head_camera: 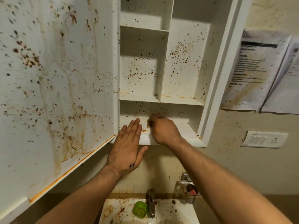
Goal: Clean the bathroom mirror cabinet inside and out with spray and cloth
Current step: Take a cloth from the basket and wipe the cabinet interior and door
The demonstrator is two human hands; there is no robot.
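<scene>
The left hand (127,147) is lying flat and open against the open cabinet's (218,81) bottom lip, while the right hand (163,128) is curling on its lowest shelf (186,129), grip unclear.

Cabinet (165,62) above sink (171,212), door (56,78) swung left; papers (252,70), switch plate (263,139) on wall right.

A stained white ceramic sink (178,210) sits low in view, with a dull metal tap (151,202) at its back rim and a green rounded plastic object (140,209) just left of the tap. To the right, a steel wall-mounted cup (191,194) holds something pink. Spattered printed paper sheets (257,70) hang on the beige wall (242,167) above a white switch plate (263,139).
</scene>
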